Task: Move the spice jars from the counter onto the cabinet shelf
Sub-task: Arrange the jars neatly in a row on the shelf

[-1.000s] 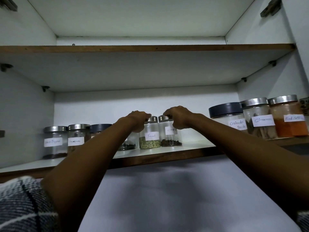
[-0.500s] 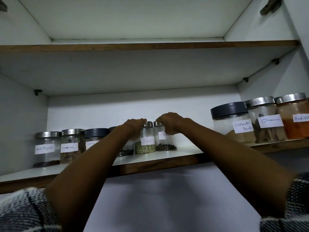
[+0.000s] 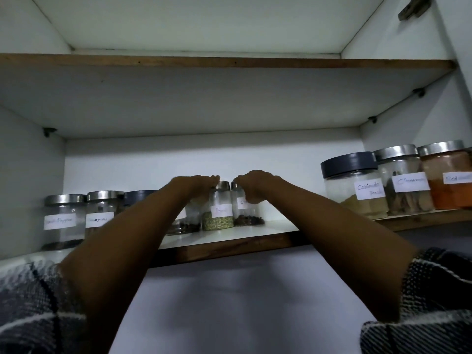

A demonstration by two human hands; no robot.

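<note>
Two small glass spice jars with silver lids stand side by side in the middle of the lower cabinet shelf (image 3: pixel 229 245). The fennel jar (image 3: pixel 218 215) holds green seeds, and the cloves jar (image 3: pixel 249 218) to its right holds dark bits. My left hand (image 3: pixel 196 186) reaches in from the left, its fingers closed at the fennel jar's lid. My right hand (image 3: pixel 258 185) is wrapped round the top of the cloves jar and hides part of its label. Both jars rest on the shelf.
To the left stand a black pepper jar (image 3: pixel 62 221), a second labelled jar (image 3: pixel 99 215), a dark-lidded jar (image 3: pixel 138 196), and a jar with dark contents (image 3: pixel 185 224) behind my left arm. Coriander powder (image 3: pixel 355 187), cinnamon (image 3: pixel 406 185) and red chilli (image 3: pixel 447 180) jars stand on the right. The upper shelf (image 3: pixel 229 61) holds nothing.
Both hands have slid the two small jars a little deeper toward the back of the shelf. My view has shifted slightly.
</note>
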